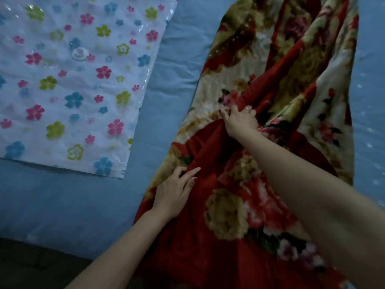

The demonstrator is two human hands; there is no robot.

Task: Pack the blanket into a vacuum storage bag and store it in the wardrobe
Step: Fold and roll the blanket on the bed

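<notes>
Two hands on blanket — right hand gripping, left hand flat

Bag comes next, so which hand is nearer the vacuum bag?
Left. The left hand rests on the blanket edge nearest the bag; the right hand grips blanket farther right.

Left hand flat, right hand clenched
</notes>
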